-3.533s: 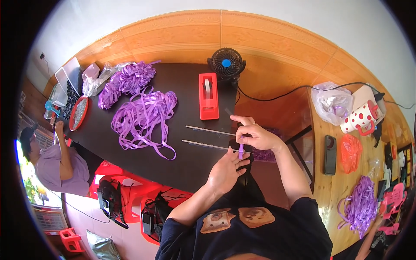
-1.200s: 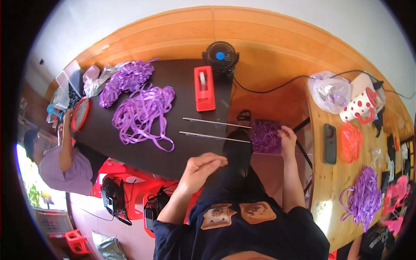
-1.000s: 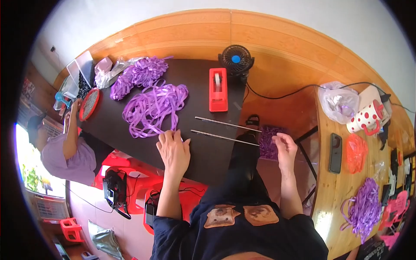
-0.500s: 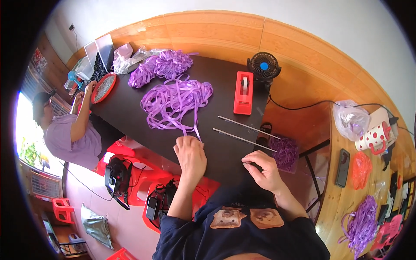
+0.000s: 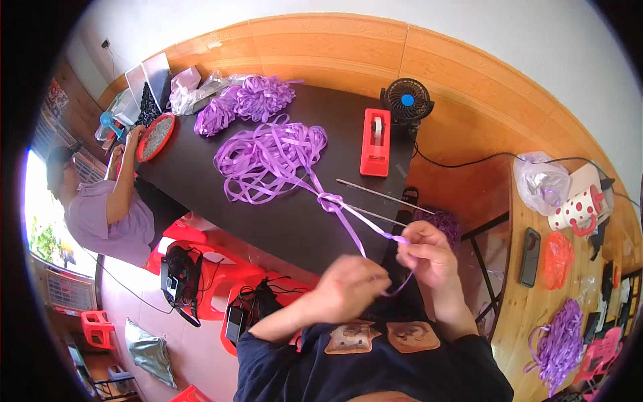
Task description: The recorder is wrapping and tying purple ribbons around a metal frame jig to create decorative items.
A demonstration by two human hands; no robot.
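Note:
Between my thumb and fingers, my right hand (image 5: pixel 432 256) pinches a purple ribbon (image 5: pixel 365 224) near a small bunched spot. Closed and blurred by movement, my left hand (image 5: pixel 351 287) has a ribbon strand at its fingertips, which curves up to the right hand. Above both hands the ribbon passes through a loose loop or knot (image 5: pixel 329 201). From there it runs back to a tangled heap of purple ribbon (image 5: pixel 271 157) on the dark table (image 5: pixel 268 231). Two thin patterned sticks (image 5: pixel 378 193) lie to the right, partly covered by the ribbon.
A red tape dispenser (image 5: pixel 375 144) and a black fan (image 5: pixel 407 100) stand at the table's far right. More ribbon bundles (image 5: pixel 258 99) lie at the back. On the left, a person (image 5: pixel 110 208) reaches toward a red tray (image 5: pixel 157 137). A wooden side table (image 5: pixel 512 301) holds a phone and a dotted mug.
My left hand has moved right and down, toward the right hand. The right hand has risen with ribbon in it. A ribbon length now stretches from the heap across the sticks.

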